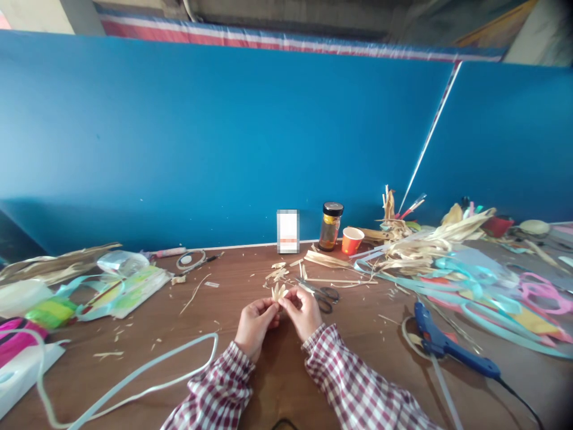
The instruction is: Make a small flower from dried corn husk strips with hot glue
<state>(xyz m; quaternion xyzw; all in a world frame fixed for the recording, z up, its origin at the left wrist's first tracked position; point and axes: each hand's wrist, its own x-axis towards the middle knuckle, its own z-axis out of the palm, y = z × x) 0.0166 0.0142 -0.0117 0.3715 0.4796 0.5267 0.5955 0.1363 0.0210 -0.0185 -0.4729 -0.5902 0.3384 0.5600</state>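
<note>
Between my two hands is a small pale flower shape (278, 291) with pointed petals, which looks made of dried husk. My left hand (257, 324) pinches its lower left side, thumb and fingers pressed together. From the other side, my right hand (303, 312) grips its right edge between thumb and finger. The flower's base is hidden behind the fingertips. Just beyond my right hand lie scissors (326, 296) with dark handles, partly covered by that hand. Cut husk pieces (278, 272) are scattered on the table past the flower.
A blue glue gun (447, 343) lies at right with its cord. A lidded jar (330, 227) and an orange paper cup (353, 240) stand by the blue partition (224, 149). Husks (416, 254) and light-blue ribbons (487, 322) pile up at right; a pale tube (147, 358) loops at left.
</note>
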